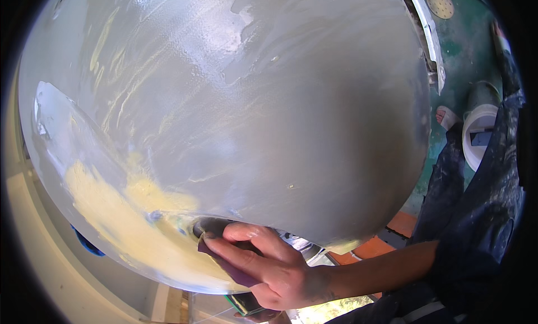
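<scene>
A large rounded grey panel (269, 128), apparently a vehicle body part, fills most of the view. Pale yellow filler (112, 212) is smeared along its lower left edge. Over that edge my right hand (274, 265) grips a folded purplish-brown sheet of sandpaper (232, 269), its fingers pointing left. A dark rounded shape lies beside the fingertips, and I cannot make out whether it is a pad or a hollow. Lower down, partly cut off, my left hand (259, 317) holds a dark flat block with a green edge (245, 304).
On the green floor (462, 44) at the right lie a perforated disc (440, 3) and a white bucket (481, 114) with a dark object inside. My dusty trouser legs stand beside the bucket. Orange tiles (370, 251) show below the panel. A pale curved ledge (33, 212) runs along the left.
</scene>
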The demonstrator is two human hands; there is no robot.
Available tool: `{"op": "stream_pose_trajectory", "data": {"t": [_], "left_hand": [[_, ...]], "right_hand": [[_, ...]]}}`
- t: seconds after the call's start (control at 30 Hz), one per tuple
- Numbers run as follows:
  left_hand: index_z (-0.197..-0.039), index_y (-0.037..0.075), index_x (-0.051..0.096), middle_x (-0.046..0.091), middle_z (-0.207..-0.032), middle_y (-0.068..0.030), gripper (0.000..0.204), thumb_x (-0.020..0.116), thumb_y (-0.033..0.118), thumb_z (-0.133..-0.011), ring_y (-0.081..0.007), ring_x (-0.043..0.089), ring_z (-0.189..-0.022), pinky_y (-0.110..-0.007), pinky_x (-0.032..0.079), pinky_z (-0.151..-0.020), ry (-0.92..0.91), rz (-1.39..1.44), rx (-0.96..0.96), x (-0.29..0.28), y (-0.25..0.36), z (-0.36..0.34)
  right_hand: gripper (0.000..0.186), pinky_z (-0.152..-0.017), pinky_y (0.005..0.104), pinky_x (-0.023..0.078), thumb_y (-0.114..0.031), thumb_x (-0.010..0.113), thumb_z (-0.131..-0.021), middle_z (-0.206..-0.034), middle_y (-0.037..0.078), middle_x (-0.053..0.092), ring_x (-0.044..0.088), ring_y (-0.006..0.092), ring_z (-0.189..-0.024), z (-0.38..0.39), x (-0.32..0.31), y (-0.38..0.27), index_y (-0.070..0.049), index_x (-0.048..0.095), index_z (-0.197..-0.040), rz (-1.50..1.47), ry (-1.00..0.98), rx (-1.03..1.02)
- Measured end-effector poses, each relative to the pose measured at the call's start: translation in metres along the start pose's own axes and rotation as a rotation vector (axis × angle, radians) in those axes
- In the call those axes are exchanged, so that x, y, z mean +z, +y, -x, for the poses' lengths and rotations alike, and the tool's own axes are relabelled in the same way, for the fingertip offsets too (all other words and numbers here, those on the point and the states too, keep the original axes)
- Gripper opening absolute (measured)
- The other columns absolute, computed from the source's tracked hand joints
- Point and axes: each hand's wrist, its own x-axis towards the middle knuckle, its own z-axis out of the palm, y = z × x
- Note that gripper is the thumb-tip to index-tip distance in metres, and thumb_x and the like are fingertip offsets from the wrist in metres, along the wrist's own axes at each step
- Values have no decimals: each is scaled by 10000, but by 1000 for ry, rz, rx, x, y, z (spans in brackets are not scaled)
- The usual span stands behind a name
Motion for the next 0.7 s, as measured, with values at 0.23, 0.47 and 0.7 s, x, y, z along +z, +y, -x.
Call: {"op": "stream_pose_trajectory", "data": {"t": [0.23, 0.47, 0.7], "left_hand": [[-1261, -54, 528, 629, -1034, -160, 678, 846, 408, -880, -230, 640, -866, -311, 523, -783, 30, -3, 18, 0, 6, -8], [-1249, -57, 533, 634, -1022, -164, 661, 842, 400, -885, -229, 642, -852, -308, 523, -773, 73, -4, 39, -7, 23, -10], [-1237, -59, 538, 638, -1010, -167, 644, 838, 392, -891, -229, 644, -837, -304, 523, -762, 202, 17, 0, -19, 43, 36]], "right_hand": [[537, -847, 336, 558, 147, 570, -884, -1277, 140, 631, 670, 244, -1092, 3, -2, -31, -36, 677, -1377, 47, 57, 363], [449, -840, 366, 593, 95, 635, -894, -1344, 139, 654, 709, 284, -1033, -29, -12, -69, -46, 691, -1316, 308, -140, 317], [628, -947, 469, 534, -285, 848, -868, -1307, 190, 638, 685, 360, -1109, -18, -21, -122, -45, 564, -1374, 151, -565, 651]]}}
